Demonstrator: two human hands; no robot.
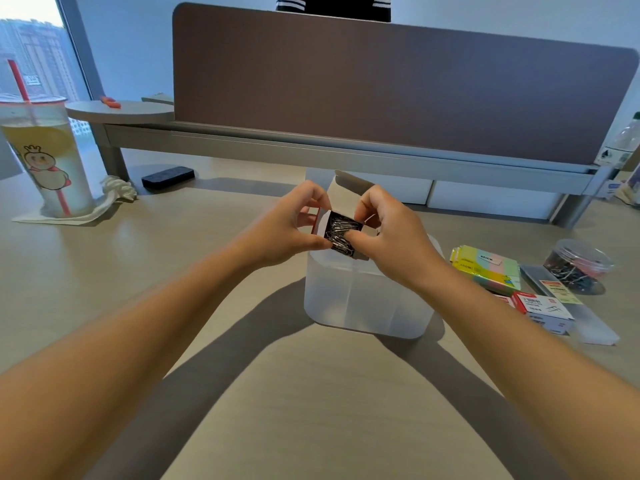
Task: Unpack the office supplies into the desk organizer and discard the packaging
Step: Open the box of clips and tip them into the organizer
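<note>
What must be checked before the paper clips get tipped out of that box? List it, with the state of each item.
1. Box flap open: ok, the paper clip box shows its clips.
2. Hold on the box: ok, left hand and right hand both grip it.
3. Box above the desk organizer: ok, it is held over the rim.
4. Compartment under the box free: cannot tell, the hands hide it.
5. Place for the empty packaging: cannot tell, no bin in view.

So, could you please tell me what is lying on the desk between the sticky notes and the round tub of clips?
In the head view, a long flat frosted case lies between the sticky notes and the round tub.
</note>
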